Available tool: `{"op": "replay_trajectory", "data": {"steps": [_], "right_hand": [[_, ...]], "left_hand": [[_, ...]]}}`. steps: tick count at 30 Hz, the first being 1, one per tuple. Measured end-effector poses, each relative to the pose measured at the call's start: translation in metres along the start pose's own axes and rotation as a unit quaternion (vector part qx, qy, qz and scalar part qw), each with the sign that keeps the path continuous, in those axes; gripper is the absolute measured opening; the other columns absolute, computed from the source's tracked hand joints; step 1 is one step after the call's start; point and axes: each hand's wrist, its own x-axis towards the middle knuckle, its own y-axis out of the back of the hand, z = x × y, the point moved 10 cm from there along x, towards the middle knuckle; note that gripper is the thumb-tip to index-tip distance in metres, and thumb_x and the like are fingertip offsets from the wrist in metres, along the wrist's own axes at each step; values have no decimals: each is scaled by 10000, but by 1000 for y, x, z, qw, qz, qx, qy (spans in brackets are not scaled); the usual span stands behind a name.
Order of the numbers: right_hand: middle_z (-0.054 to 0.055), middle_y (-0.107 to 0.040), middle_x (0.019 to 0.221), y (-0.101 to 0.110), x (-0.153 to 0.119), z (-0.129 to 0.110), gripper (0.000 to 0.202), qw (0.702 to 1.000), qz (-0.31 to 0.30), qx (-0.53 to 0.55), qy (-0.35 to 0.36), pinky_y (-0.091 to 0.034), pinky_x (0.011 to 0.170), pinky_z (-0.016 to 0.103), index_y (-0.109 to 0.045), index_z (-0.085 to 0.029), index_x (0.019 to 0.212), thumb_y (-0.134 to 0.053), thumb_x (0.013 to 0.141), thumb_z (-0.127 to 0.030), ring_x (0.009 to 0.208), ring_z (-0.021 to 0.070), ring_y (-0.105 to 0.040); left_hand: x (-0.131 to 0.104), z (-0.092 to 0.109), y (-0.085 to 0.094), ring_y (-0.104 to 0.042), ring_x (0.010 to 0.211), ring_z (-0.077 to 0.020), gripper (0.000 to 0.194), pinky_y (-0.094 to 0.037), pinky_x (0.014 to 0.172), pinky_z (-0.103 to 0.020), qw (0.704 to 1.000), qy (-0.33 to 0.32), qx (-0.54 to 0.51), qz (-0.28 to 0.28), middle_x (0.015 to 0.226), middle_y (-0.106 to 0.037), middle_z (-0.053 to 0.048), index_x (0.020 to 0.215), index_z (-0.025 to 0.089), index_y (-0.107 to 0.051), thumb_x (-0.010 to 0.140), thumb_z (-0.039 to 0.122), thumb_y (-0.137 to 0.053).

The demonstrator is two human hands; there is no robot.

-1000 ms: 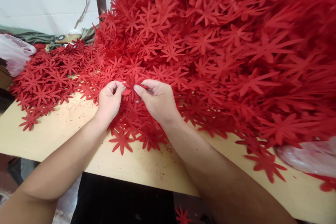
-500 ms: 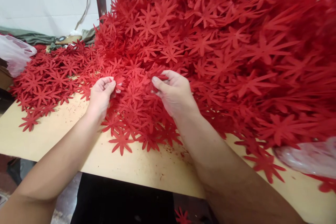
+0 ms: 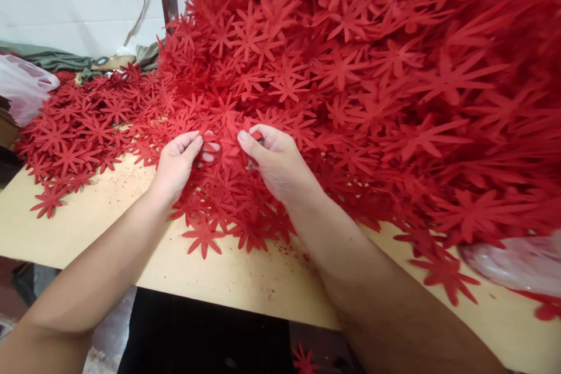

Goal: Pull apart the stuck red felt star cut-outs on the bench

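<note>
- Red flower cutouts are held in front of the heap; how many cannot be told.
- Left hand: thumb and forefinger pinched together on red petals.
- Right hand: thumb and fingers closed on red petals, near the left.
- The heap, too many to count, covers much of the pale table.
- Two plastic bags: red shows at the right one; the left one's contents are unclear.
- One loose cutout lies below the table edge.
</note>
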Motion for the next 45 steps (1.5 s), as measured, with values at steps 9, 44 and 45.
{"op": "replay_trajectory", "data": {"steps": [9,44,45], "right_hand": [[-2,-560,744,-16,-10,-16,249,990,-10,-83,115,-447,702,270,-549,-192,638,-718,677,-370,725,110,-534],[-96,-438,421,1,1,7,189,996,38,-70,-26,-292,424,199,-479,-191,605,-641,702,-184,394,40,-371],[-95,-421,415,-1,-1,6,231,996,32,-82,-19,-282,426,204,-467,-191,582,-663,700,-219,398,39,-357]], "left_hand": [[-1,0,0,-590,682,-68,188,-466,727,-193,999,-37,7,8,664,-656,32,709,169,-684,589,252,-803],[-5,13,-8,-592,814,-107,264,-467,819,-252,986,-107,127,-26,888,-674,-20,915,166,-677,715,336,-707],[-7,8,-13,-585,777,-99,279,-468,781,-239,990,-80,105,-44,844,-666,-8,894,166,-673,695,355,-725]]}}
